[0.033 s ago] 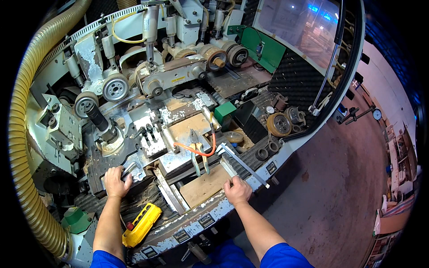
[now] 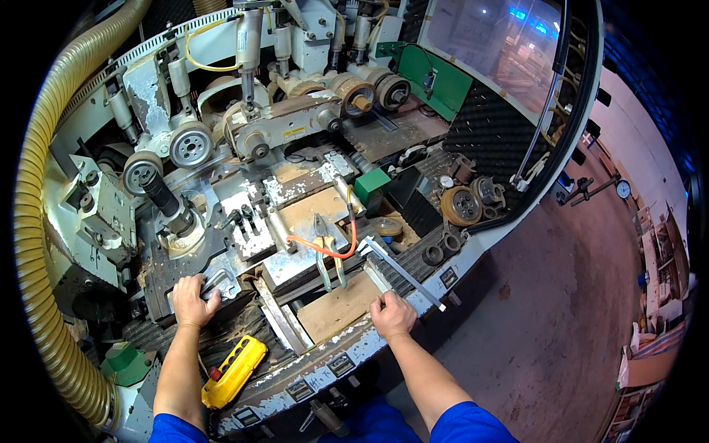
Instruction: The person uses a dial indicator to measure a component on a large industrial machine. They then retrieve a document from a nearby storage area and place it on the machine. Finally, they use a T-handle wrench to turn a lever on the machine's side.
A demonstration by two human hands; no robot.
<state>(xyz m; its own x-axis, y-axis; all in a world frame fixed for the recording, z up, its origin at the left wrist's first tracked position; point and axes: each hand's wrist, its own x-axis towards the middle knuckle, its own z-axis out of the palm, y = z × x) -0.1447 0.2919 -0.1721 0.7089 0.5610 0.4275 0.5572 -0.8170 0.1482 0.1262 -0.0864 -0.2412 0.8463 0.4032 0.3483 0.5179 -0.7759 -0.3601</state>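
Note:
My left hand [image 2: 193,301] is closed over the edge of a silvery metal part [image 2: 221,281] on the machine bed, its thumb toward me. At the front rail, my right hand [image 2: 393,315] is curled like a fist beside the near end of a metal strip [image 2: 377,277]; its fingertips are hidden. Between the hands lies a wooden board [image 2: 336,310]. Pliers [image 2: 329,262] with pale handles rest past the board, partly crossed by an orange hose [image 2: 325,254]. A long grey caliper-like bar [image 2: 405,273] lies right of the strip, its near end over the rail.
A yellow push-button control box [image 2: 235,372] sits by my left forearm. Rollers [image 2: 191,145] and a motor-like spindle [image 2: 168,201] stand behind. A ribbed hose [image 2: 44,244] curves down the left. Pulleys [image 2: 461,205] and rings lie at right, near the raised clear cover [image 2: 495,52].

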